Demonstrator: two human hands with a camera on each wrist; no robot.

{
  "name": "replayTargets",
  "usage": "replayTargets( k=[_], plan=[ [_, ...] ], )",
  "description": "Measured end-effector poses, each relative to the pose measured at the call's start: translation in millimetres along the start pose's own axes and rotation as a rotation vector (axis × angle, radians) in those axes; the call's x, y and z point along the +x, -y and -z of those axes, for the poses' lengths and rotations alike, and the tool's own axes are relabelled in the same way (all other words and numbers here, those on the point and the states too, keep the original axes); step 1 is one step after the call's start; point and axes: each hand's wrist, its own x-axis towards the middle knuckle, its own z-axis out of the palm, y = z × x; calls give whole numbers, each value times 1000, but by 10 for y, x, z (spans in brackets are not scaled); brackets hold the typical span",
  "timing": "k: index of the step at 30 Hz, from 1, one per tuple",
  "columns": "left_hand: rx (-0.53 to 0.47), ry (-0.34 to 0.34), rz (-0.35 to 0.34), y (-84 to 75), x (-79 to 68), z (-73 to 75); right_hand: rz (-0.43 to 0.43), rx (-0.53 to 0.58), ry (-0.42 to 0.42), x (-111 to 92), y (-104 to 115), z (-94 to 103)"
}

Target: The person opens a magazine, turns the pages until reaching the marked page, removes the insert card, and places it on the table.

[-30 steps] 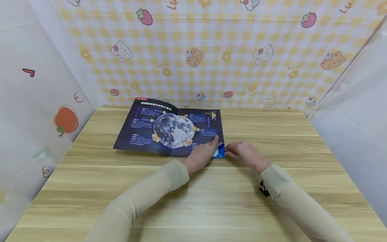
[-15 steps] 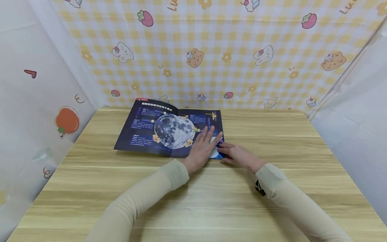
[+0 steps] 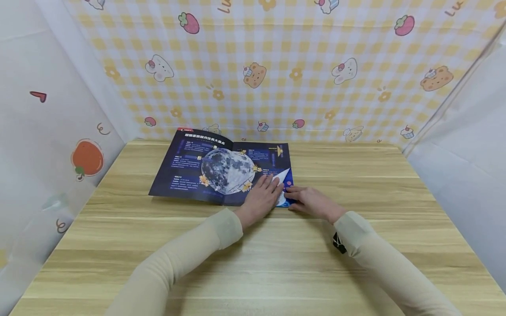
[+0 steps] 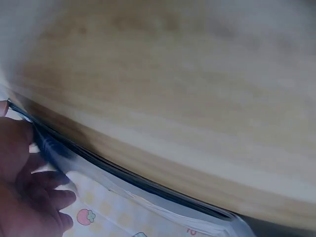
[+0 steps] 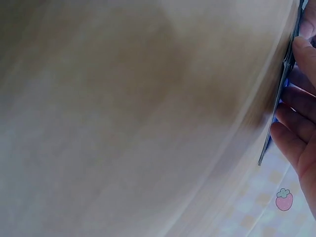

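An open magazine point(image 3: 186, 169), dark blue with a moon picture across both pages, lies near the back of the wooden table. The lower right corner of its right page is folded over, showing a white triangular flap point(image 3: 282, 175). My left hand point(image 3: 258, 201) rests on this flap with its fingers extended. My right hand point(image 3: 314, 202) touches the bright blue page point(image 3: 290, 179) beneath, at the magazine's right edge, fingers fairly straight. In the left wrist view, the magazine's layered edge point(image 4: 133, 177) runs beside the left hand point(image 4: 24, 177). The right wrist view shows the right hand point(image 5: 298, 118) along the thin edge.
The wooden table point(image 3: 253, 263) extends in front and to both sides. Behind it hangs a yellow checked cloth point(image 3: 292, 101) with cartoon prints. A small black object point(image 3: 339, 243) shows under the right wrist. White sheets flank the table.
My left hand first spreads its fingers over the page, then draws them back, so more of the white flap shows. My right hand moves left onto the blue page.
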Motion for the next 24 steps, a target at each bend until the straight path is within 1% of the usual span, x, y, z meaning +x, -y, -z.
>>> replayTargets(
  k=[2,6,8,10,12,15,18,20,23,24],
  plan=[
    [3,1,4,25,-31,-11,0,5,-3,0,-4,0],
    [35,-42,3,104,-98,-33,-9,10,-1,-1,-4,2],
    [53,-46,-3,156,-135,-44,-25,23,8,2,-4,6],
    [40,-39,8,219,-168,-48,-41,37,21,3,-5,6],
    [-5,-39,32,288,-189,-49,-61,54,31,2,-9,5],
    [-108,-41,79,383,-207,-46,-91,65,38,-8,-19,6],
    [-207,-11,94,445,-242,-67,-107,69,40,-17,-27,3],
    [-263,16,94,470,-279,-99,-95,63,38,-17,-32,-4],
    [-315,53,105,499,-336,-139,-80,69,38,-9,-28,-8],
    [-326,51,110,510,-351,-146,-76,72,36,-7,-27,-7]
  ],
)
